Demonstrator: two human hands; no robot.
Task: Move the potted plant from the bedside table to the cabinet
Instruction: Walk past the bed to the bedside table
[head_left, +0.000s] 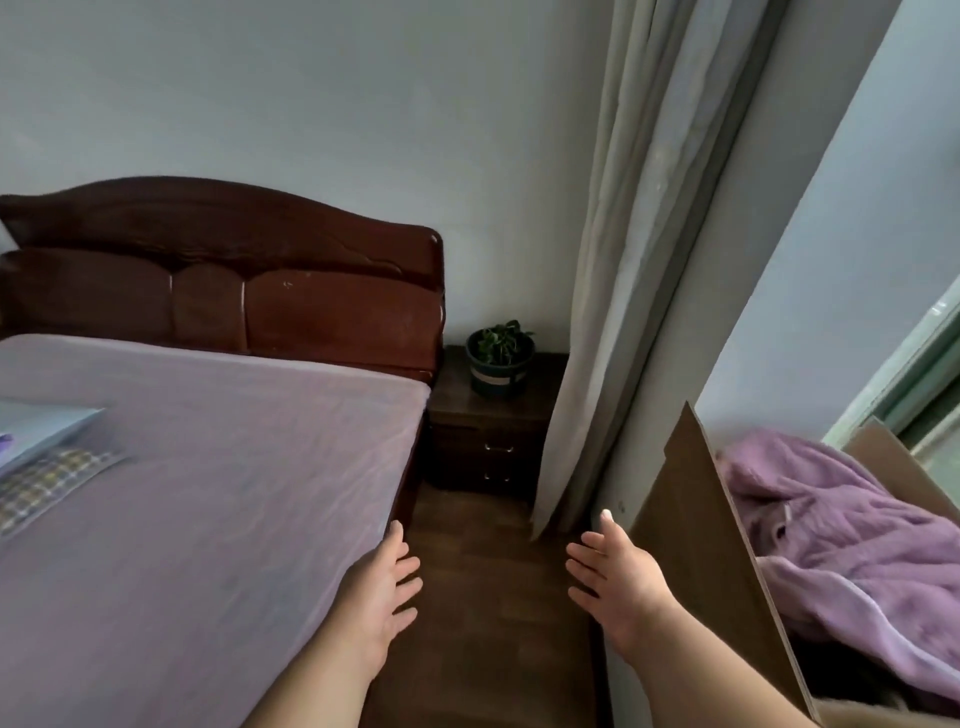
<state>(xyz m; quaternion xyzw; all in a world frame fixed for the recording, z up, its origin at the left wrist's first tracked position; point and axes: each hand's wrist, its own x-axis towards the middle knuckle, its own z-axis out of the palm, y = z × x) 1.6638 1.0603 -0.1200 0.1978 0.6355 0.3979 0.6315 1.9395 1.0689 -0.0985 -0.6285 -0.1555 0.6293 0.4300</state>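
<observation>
A small green plant in a dark round pot stands on the dark wooden bedside table, in the corner between the bed and the curtain. My left hand and my right hand are stretched forward over the floor, well short of the pot. Both are empty with fingers spread, palms facing each other. No cabinet is in view.
A bed with a lilac sheet and a dark red headboard fills the left. A grey curtain hangs to the right of the table. A cardboard box holding a purple blanket stands at the right. A narrow strip of wooden floor leads to the table.
</observation>
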